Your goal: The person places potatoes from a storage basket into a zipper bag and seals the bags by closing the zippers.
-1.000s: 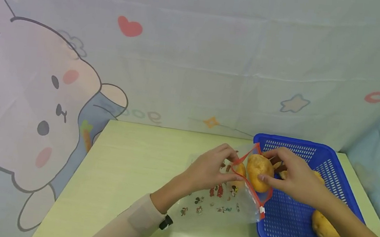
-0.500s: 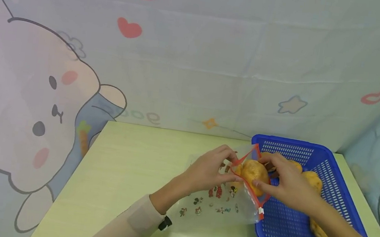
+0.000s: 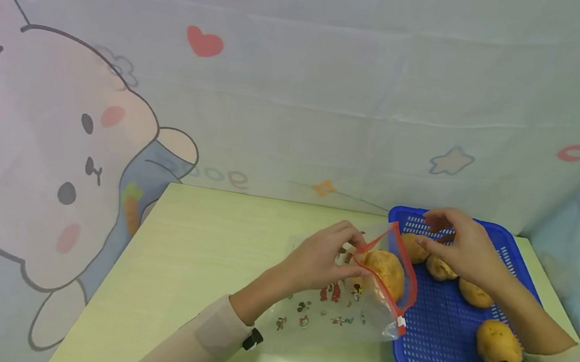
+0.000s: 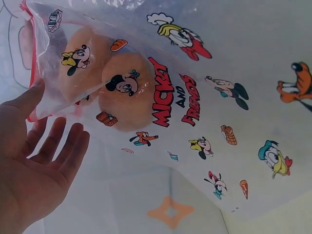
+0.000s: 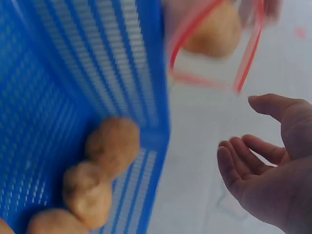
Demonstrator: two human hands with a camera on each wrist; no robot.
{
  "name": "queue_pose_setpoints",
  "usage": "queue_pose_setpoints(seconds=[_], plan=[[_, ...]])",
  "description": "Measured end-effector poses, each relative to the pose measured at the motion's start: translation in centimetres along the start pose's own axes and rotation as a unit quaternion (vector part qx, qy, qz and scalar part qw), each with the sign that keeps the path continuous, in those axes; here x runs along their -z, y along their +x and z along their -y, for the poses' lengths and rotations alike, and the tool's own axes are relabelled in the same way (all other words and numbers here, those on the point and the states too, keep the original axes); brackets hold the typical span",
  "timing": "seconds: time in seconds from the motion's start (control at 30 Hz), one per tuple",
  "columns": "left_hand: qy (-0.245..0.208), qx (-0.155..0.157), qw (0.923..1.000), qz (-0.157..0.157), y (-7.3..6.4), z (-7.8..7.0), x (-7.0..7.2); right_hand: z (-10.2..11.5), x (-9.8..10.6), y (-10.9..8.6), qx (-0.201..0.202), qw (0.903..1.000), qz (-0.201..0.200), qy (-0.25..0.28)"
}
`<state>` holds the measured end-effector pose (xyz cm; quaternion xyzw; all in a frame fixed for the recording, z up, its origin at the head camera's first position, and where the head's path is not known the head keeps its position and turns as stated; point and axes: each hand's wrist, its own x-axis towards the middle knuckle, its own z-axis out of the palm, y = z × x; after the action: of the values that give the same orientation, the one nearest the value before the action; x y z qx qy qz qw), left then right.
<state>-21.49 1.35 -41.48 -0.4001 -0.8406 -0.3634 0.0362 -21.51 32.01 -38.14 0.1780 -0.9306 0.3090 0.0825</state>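
Observation:
A clear zip bag [image 3: 328, 324] with cartoon prints lies on its side, its red-edged mouth facing right. My left hand [image 3: 321, 257] pinches the red zip edge between thumb and fingers. Just inside the mouth sits a potato [image 3: 386, 273]. Through the plastic in the left wrist view, one potato [image 4: 126, 92] overlaps another potato [image 4: 78, 63]. My right hand [image 3: 470, 253] hovers over the back of the blue basket [image 3: 439, 341], fingers loosely bent and holding nothing. In the right wrist view, a gap shows between thumb and fingers of that hand [image 5: 273, 170].
Several potatoes stay in the basket: a potato [image 3: 414, 248] in the back left corner, others beside it, and a potato [image 3: 496, 343] near the front right. A white slider [image 3: 401, 322] sits at the bag's near corner. Behind the table [image 3: 215, 244] hangs a printed cloth [image 3: 302, 85].
The right hand has pushed a potato into the bag's mouth, let go of it and moved up and right over the basket. The left hand keeps its grip on the bag.

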Motion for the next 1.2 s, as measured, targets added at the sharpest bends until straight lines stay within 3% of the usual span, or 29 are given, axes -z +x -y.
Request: queue_pose_setpoints(seconds=[0.17,0.27,0.5,0.87,1.2], plan=[[-0.005,-0.007,0.9999,-0.008,0.1,0.0,0.1,-4.0,-0.4,2.0,-0.042,0.9972,0.061,-0.009],[-0.015,-0.010,0.9998,-0.006,0.2,-0.2,0.1,-6.5,-1.1,2.3,-0.058,0.9939,0.089,-0.029],[-0.029,-0.003,0.9996,0.002,0.3,-0.9,0.2,-9.5,-2.8,2.4,-0.040,0.9897,0.118,-0.071],[-0.039,-0.002,0.9991,0.013,0.4,-1.1,0.1,-10.6,-4.3,2.2,-0.012,0.9837,0.117,-0.136],[-0.049,0.005,0.9987,0.014,0.2,-0.9,0.2,-7.7,-0.7,1.1,0.011,0.9925,0.056,-0.109]])
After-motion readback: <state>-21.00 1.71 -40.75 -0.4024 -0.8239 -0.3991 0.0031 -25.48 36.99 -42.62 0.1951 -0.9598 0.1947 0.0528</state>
